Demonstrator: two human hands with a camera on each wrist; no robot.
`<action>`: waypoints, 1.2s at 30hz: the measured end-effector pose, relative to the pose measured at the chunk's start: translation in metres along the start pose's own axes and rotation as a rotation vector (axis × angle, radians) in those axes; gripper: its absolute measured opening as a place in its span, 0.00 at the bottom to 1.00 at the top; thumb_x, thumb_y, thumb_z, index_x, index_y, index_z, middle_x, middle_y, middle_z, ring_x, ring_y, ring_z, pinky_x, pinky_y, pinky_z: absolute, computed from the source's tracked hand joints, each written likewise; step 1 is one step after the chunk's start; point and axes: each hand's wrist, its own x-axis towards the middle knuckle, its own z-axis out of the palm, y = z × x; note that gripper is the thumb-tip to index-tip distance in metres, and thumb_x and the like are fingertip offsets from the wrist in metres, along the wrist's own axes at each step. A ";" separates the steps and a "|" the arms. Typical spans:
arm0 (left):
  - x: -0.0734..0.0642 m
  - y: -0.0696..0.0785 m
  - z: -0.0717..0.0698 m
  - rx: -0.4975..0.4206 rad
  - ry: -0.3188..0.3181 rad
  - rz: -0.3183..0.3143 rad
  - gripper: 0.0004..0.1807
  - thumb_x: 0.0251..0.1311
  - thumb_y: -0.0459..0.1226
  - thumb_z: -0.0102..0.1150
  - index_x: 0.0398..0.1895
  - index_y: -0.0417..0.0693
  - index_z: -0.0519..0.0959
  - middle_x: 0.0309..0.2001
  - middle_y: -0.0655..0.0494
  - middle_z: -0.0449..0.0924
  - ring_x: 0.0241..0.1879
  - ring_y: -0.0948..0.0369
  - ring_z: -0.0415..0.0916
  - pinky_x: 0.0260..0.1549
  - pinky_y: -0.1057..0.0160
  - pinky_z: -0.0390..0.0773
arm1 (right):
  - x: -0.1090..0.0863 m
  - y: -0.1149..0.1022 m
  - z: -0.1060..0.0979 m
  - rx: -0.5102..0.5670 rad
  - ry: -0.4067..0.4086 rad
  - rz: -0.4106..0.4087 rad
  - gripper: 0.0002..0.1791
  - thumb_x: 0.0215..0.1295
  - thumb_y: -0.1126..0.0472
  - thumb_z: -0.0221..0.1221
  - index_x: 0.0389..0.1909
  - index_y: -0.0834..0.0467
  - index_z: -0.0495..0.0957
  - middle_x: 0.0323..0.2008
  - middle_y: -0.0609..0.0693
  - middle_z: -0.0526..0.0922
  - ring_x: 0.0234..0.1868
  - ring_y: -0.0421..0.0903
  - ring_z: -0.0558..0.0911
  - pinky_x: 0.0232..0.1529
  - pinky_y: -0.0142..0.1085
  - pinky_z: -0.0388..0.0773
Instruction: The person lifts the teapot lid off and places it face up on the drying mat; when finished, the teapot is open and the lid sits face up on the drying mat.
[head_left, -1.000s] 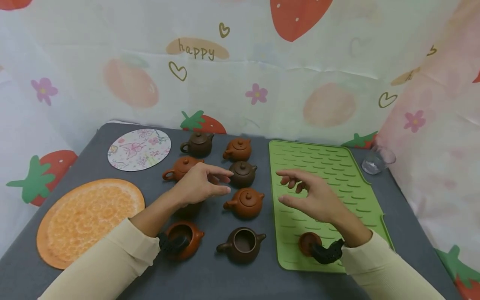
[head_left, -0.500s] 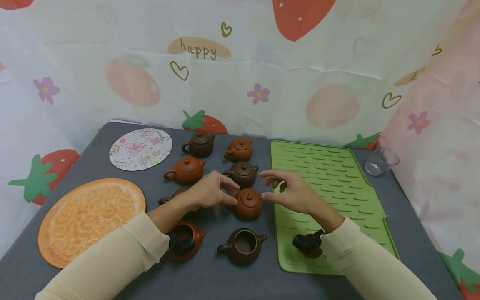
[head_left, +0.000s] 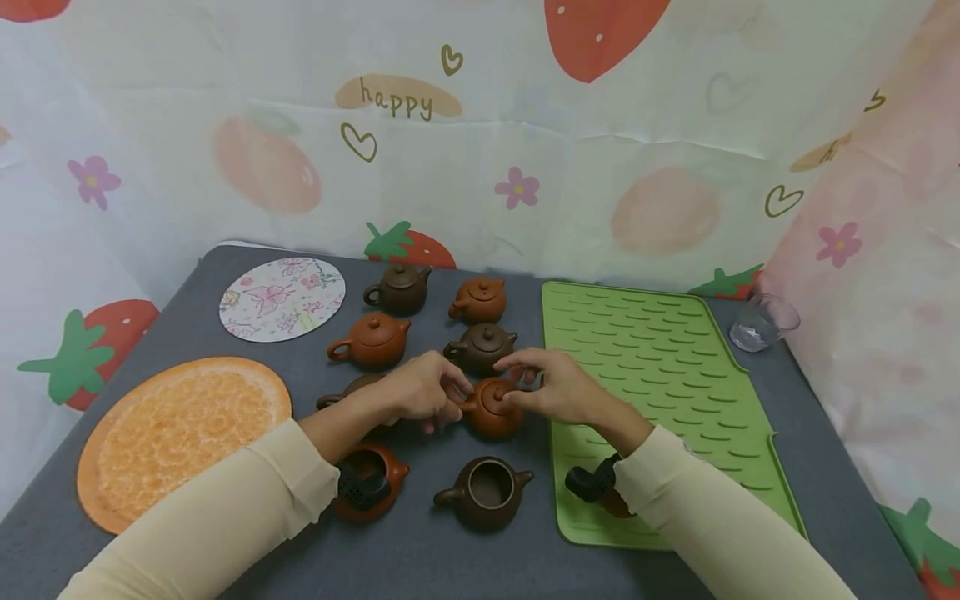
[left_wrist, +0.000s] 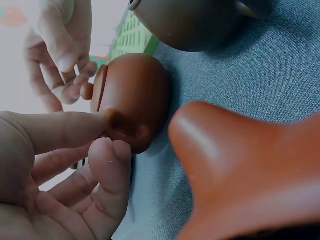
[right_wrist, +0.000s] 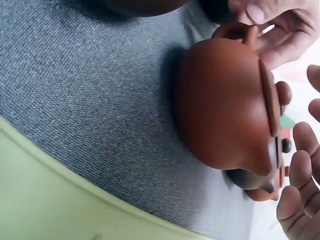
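A reddish-brown clay teapot (head_left: 492,423) with its lid on stands between the two hands. My left hand (head_left: 423,387) is at its handle (left_wrist: 131,131), thumb and fingertips pinching it in the left wrist view. Over the lid's right side hovers my right hand (head_left: 558,387), fingers spread and loosely bent, holding nothing. Its fingertips are close to the lid knob (right_wrist: 283,93). Just behind stands a dark brown lidded teapot (head_left: 483,348). Nearer the front are a lidless dark teapot (head_left: 487,493) and a lidless reddish teapot (head_left: 384,500), the latter partly covered by the left wrist camera.
A green ribbed mat (head_left: 637,350) lies on the right, with a small reddish lid (head_left: 617,504) partly hidden under the right wrist. Beyond it stands a clear glass cup (head_left: 761,325). Several other teapots fill the middle. Left are an orange round mat (head_left: 183,433) and a floral mat (head_left: 281,298).
Both hands have moved in toward the reddish-brown teapot, the right hand leftward from over the green mat. The left hand has come onto the handle. The teapots have stayed in place.
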 end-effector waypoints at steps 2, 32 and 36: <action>0.000 0.000 0.000 0.007 0.009 -0.007 0.16 0.54 0.22 0.64 0.46 0.40 0.83 0.34 0.50 0.80 0.20 0.53 0.76 0.21 0.53 0.80 | 0.002 0.001 0.002 -0.007 -0.004 -0.001 0.20 0.61 0.62 0.66 0.53 0.61 0.79 0.38 0.52 0.80 0.33 0.44 0.76 0.31 0.39 0.75; -0.001 -0.001 0.000 0.030 0.029 -0.001 0.09 0.53 0.24 0.66 0.35 0.43 0.85 0.29 0.51 0.81 0.22 0.53 0.78 0.19 0.57 0.80 | 0.002 -0.004 0.006 -0.056 0.023 0.034 0.05 0.66 0.60 0.62 0.39 0.56 0.84 0.30 0.43 0.80 0.28 0.41 0.78 0.28 0.38 0.76; -0.001 -0.001 0.000 0.027 0.028 -0.001 0.09 0.54 0.24 0.66 0.36 0.43 0.85 0.29 0.51 0.81 0.21 0.54 0.77 0.19 0.58 0.80 | 0.001 -0.004 0.002 0.016 0.036 0.047 0.05 0.67 0.60 0.61 0.37 0.56 0.84 0.30 0.44 0.82 0.30 0.42 0.80 0.31 0.39 0.77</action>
